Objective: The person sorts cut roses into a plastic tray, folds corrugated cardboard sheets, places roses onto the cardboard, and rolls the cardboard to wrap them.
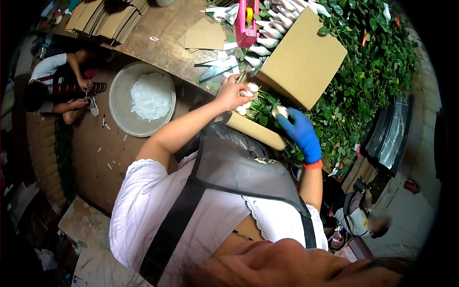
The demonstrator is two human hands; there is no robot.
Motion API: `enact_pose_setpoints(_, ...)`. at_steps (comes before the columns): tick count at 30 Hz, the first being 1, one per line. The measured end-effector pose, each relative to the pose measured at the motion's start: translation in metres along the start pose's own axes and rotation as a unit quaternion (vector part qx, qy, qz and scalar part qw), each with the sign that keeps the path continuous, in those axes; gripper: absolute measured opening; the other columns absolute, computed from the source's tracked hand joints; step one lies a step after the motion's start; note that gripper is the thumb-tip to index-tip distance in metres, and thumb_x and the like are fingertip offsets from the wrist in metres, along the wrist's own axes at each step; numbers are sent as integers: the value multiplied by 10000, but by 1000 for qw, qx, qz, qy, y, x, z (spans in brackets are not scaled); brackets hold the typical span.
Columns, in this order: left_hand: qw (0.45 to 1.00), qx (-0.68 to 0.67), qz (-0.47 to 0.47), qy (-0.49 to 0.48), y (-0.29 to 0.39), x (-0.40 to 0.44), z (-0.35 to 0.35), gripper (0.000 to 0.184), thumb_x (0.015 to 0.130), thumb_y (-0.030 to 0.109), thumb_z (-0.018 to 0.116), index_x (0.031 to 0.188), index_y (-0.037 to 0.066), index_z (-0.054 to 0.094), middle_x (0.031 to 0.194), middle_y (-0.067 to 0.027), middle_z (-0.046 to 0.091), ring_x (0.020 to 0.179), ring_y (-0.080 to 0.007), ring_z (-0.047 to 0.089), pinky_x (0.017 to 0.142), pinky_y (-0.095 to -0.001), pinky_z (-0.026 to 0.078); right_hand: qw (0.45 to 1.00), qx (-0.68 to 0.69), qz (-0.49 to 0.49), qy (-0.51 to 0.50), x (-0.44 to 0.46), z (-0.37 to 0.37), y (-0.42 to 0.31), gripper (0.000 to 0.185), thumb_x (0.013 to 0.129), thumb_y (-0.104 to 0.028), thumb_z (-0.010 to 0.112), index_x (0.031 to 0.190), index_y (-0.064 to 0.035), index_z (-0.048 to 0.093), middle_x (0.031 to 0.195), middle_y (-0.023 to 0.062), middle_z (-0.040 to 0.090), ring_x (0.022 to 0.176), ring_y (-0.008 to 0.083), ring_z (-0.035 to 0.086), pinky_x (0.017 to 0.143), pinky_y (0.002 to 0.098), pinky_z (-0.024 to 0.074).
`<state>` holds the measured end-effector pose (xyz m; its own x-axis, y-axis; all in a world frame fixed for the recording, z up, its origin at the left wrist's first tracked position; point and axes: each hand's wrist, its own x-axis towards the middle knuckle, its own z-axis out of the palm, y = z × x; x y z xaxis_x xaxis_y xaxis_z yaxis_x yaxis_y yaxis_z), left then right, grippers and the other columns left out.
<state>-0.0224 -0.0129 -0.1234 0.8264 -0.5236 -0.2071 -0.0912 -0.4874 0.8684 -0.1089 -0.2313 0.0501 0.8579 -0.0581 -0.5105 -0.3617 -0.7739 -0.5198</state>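
Observation:
My bare left hand (pixel 233 94) has its fingers curled against a small cluster of pale rose heads (pixel 252 88). These roses lie with green leaves on a corrugated cardboard sheet (pixel 256 130) at the bench edge, close to my apron. On my right hand (pixel 302 133) is a blue knitted glove with a red cuff. Its fingers close around another pale rose (pixel 280 112), slightly blurred, beside the leafy stems. A pair of scissors (pixel 215 71) lies just beyond my left hand. Wrapped white flower heads (pixel 271 32) stick out beside a large corrugated cardboard piece (pixel 302 57).
Leafy stems (pixel 373 62) cover the right side. A pink tape dispenser (pixel 245 26) and cardboard squares (pixel 204 34) sit on the bench (pixel 160 28). Below left stands a round tub (pixel 142 98) holding white pieces. Another person (pixel 62 86) crouches at far left.

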Motion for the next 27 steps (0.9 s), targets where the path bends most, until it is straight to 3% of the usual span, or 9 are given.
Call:
enact_pose_setpoints(4,999,-1,41,18,-4,1,1,385,729,363,810,1004,109,722,1425,-215,397,1290,-411,368,1086,-464,327,878,-421,167,-155,-35,-22,32,428,846,-503,620,1003,-108,669,932,151,684,872,326,664,753,412,527)
enact_pose_setpoints(5,999,4,40,21,-5,1,2,377,722,352,813,987,99,724,1412,-213,410,1281,-410,375,1082,-464,327,909,-407,85,-36,-42,-15,35,408,837,-486,631,1032,-129,649,904,138,681,837,333,663,728,432,533)
enact_pose_setpoints(7,999,10,49,20,-7,1,2,463,720,347,814,1035,52,645,1373,-214,434,1256,-393,398,1064,-447,343,971,-239,-21,14,-24,-9,-1,367,868,-408,637,1110,-132,646,983,144,686,886,340,661,759,424,533)
enact_pose_setpoints(9,999,6,43,16,-5,3,0,560,718,343,816,1107,33,560,1302,-208,470,1216,-378,427,1033,-440,363,978,-101,-145,111,17,32,0,283,879,-350,601,1098,-173,629,904,129,683,824,343,657,694,458,522)
enact_pose_setpoints(10,1000,4,21,5,-1,3,-3,599,716,341,817,1135,30,523,1269,-204,484,1197,-373,438,1019,-438,370,981,-139,-105,80,36,40,-11,368,891,-370,615,1192,-158,606,922,137,687,835,342,660,709,440,524)
enact_pose_setpoints(11,1000,1,-1,-3,3,3,-5,639,714,339,818,1163,27,486,1235,-201,497,1178,-367,449,1006,-436,377,969,-179,-118,121,58,61,4,352,897,-368,604,1183,-165,595,921,137,687,831,338,659,702,452,518)
enact_pose_setpoints(14,999,14,29,22,0,3,-1,693,711,332,819,1202,27,438,1171,-194,509,1140,-364,465,983,-439,385,968,-233,-77,57,101,78,16,299,898,-369,598,1103,-151,608,927,140,687,824,341,659,696,463,515)
enact_pose_setpoints(21,995,25,93,9,-13,7,3,644,732,336,799,1255,72,532,1259,-200,484,1237,-356,404,1044,-444,345,966,-244,-79,26,105,76,6,240,890,-293,541,943,-100,674,915,168,702,862,348,686,715,460,539)
enact_pose_setpoints(27,998,42,43,26,-13,23,6,405,746,377,799,1037,108,714,1289,-235,488,1272,-386,401,1066,-451,332,975,-204,-76,36,88,71,3,251,881,-275,531,980,-98,677,947,173,702,872,346,688,735,462,537)
